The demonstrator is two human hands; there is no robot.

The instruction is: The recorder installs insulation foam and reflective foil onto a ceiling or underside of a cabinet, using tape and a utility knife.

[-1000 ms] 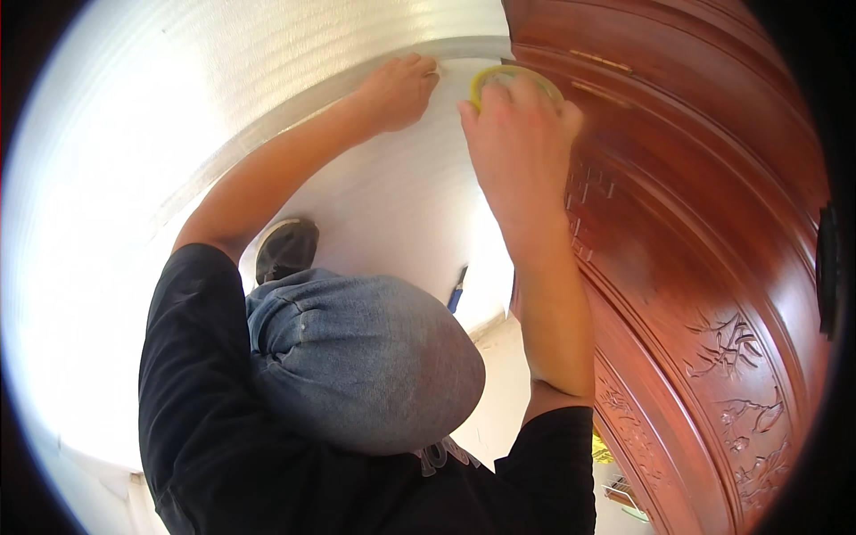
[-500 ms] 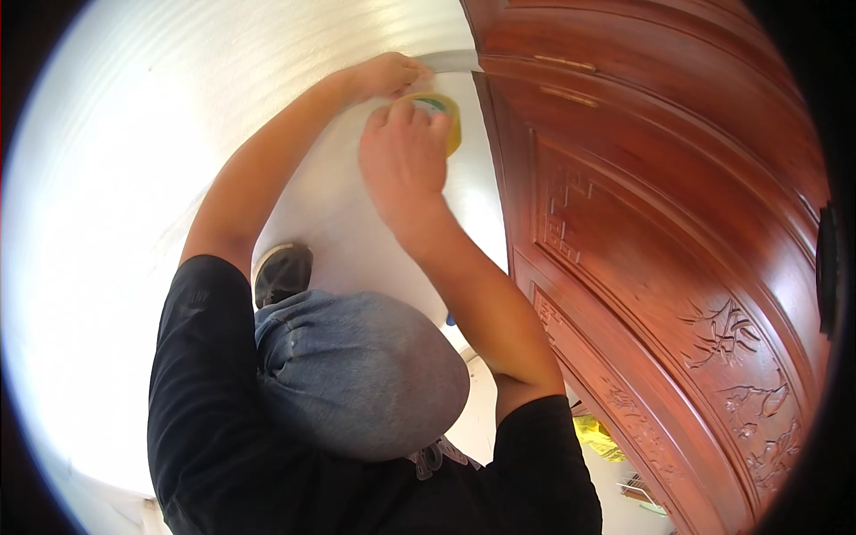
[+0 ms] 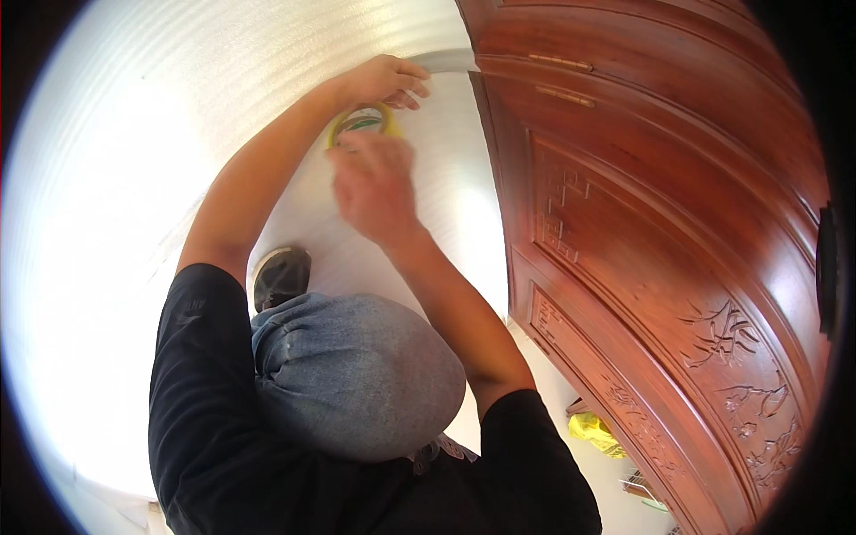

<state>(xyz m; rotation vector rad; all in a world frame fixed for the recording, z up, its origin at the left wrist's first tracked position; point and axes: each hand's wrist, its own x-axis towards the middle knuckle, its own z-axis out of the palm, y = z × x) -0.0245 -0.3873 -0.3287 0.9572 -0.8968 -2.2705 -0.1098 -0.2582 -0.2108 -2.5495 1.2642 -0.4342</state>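
Observation:
In my right hand, blurred by motion, is a roll of yellow tape with a green inner side. The fingers close on the roll's near edge. The roll is just below my left hand, whose fingers stretch out to the right with nothing visible in them. That hand rests on or just above a white foam-like sheet, near the sheet's edge by the cabinet. Whether a tape strip runs from the roll cannot be made out.
A reddish-brown carved wooden cabinet fills the right side, with brass-coloured hinges. My bent knee in blue denim and a dark shoe are below my arms. A yellow bag lies by the cabinet's lower end.
My right hand has moved left with the tape roll, away from the cabinet. My left hand has stayed nearly in place, and its fingers have spread out.

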